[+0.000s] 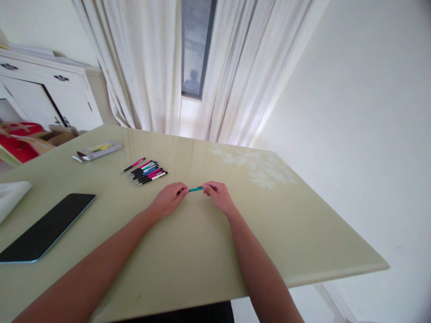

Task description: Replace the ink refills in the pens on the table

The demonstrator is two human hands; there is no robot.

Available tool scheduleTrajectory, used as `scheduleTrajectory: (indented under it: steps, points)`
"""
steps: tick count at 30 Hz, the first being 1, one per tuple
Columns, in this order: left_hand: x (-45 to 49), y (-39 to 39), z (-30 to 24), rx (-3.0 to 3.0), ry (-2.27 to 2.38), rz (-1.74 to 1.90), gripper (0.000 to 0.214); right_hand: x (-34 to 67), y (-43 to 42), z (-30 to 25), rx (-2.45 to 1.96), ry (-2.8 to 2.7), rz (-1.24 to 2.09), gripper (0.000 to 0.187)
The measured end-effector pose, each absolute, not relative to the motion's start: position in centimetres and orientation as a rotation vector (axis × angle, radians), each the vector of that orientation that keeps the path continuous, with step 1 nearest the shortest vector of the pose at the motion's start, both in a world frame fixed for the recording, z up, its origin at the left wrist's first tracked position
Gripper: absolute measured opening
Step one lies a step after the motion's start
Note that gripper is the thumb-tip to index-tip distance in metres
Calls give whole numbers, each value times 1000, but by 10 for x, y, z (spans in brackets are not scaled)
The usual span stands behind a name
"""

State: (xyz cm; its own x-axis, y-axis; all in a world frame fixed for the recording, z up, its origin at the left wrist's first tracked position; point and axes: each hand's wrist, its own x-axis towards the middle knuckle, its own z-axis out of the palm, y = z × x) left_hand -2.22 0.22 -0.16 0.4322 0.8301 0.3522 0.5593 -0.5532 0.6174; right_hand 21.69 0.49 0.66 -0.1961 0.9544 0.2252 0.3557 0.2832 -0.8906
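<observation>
Both my hands meet over the middle of the pale green table, each gripping one end of a teal pen. My left hand has its fingers closed round the pen's left end. My right hand pinches the right end. The pen lies level just above the tabletop. A row of several pens in pink, teal, black and white lies on the table a little beyond and left of my left hand.
A flat pen box lies at the far left of the table. A dark tablet rests near the left edge beside a white object. White curtains, a window and a white cabinet stand behind.
</observation>
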Motion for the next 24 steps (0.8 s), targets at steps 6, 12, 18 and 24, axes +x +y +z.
scheduleTrajectory:
  steps: [6, 12, 18, 24]
  points:
    - [-22, 3, -2, 2351, 1153, 865, 39, 215, 5, 4, -1173, -1709, 953, 30]
    - [-22, 2, -1, 2293, 1154, 897, 31, 215, 5, 6, -1175, -1685, 952, 28]
    - [-22, 1, 0, 2324, 1219, 846, 40, 214, 5, 4, -1163, -1711, 948, 29]
    - [-22, 1, 1, 2323, 1174, 867, 38, 214, 5, 6, -1164, -1686, 947, 29]
